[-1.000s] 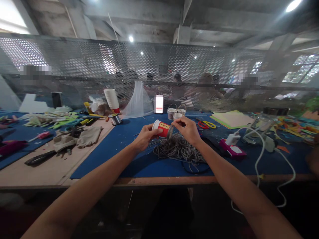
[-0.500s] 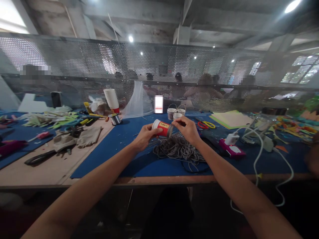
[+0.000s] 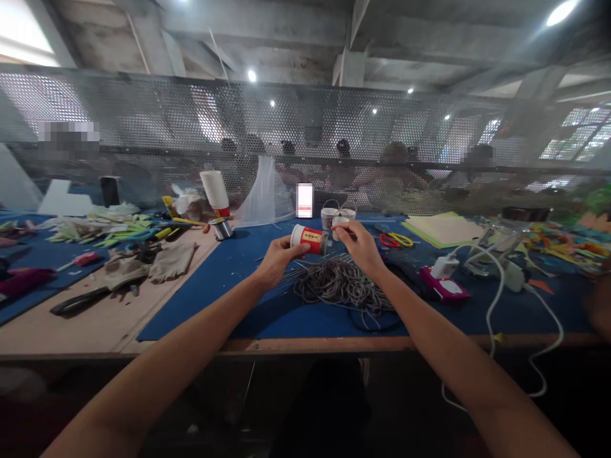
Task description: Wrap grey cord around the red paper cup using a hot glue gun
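Observation:
A red and white paper cup (image 3: 308, 239) lies on its side in the air, with grey cord wound about its right end. My left hand (image 3: 275, 262) is closed around its left part, thumb on top. Just right of the cup, my right hand (image 3: 356, 243) has thumb and forefinger pinched together on what looks like the grey cord; the strand is too thin to follow fully. Below both hands is a tangled heap of grey cord (image 3: 341, 284) on the blue mat (image 3: 214, 299). Thin rods show at the heap's left side.
Small handled baskets (image 3: 328, 217) stand behind my right hand, near red and yellow scissors (image 3: 396, 240). At left are stacked paper cups (image 3: 214, 189), a wire spool (image 3: 222, 229) and work gloves (image 3: 172, 262). On the right are coloured sheets (image 3: 443, 229), a magenta power strip (image 3: 445, 285) and a glass jar (image 3: 496, 238).
The cup has turned slightly, showing more of its red label. My right fingers have moved a little away from the cup's corded end. The cord heap looks unchanged.

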A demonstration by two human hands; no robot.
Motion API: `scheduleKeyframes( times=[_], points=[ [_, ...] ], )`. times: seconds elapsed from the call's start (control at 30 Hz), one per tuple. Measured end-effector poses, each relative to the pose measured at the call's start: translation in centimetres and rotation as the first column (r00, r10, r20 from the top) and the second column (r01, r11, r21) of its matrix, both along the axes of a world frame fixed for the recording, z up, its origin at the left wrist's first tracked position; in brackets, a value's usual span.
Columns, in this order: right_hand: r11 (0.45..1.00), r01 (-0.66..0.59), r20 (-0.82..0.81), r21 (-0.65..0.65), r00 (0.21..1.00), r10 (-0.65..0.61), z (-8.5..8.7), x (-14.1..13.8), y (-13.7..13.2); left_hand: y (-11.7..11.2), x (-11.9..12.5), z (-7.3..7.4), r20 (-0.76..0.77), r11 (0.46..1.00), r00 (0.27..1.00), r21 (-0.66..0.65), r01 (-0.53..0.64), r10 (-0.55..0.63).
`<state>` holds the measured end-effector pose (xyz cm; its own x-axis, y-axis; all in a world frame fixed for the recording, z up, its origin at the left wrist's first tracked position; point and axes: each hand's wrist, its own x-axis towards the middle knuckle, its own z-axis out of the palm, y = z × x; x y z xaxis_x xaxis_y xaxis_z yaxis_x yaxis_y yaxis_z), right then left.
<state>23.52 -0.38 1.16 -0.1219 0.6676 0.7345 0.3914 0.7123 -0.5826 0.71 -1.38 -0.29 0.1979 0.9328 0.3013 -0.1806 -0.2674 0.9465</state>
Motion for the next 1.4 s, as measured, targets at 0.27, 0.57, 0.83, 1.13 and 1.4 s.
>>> scheduleKeyframes(
  times=[0.27, 0.57, 0.83, 1.13, 1.4],
  points=[
    [0.997, -0.054, 0.078, -0.051, 0.995, 0.058, -1.0, -0.1, 1.0, 0.0, 0.1, 0.0, 0.019, 1.000, 1.000, 0.019, 0.009, -0.010],
    [0.998, -0.026, 0.051, -0.050, 0.998, 0.029, -0.9, 0.1, 0.8, -0.4, 0.3, 0.1, -0.068, 0.998, 0.997, 0.054, 0.036, -0.033],
    [0.983, 0.069, 0.151, 0.172, 0.984, -0.096, -0.6, 0.1, 0.2, -0.2, 0.3, 0.0, -0.043, 0.998, 0.998, 0.016, 0.057, -0.056],
    [0.932, 0.148, 0.250, 0.329, 0.939, -0.238, -0.5, -0.1, -0.3, -0.5, 0.5, 0.5, 0.041, 0.997, 0.997, -0.017, 0.072, -0.072],
    [0.932, 0.150, 0.277, 0.329, 0.928, -0.248, -0.6, -0.1, -0.5, -0.3, 0.4, 0.2, 0.049, 0.996, 0.996, -0.026, 0.080, -0.079]
  ],
)
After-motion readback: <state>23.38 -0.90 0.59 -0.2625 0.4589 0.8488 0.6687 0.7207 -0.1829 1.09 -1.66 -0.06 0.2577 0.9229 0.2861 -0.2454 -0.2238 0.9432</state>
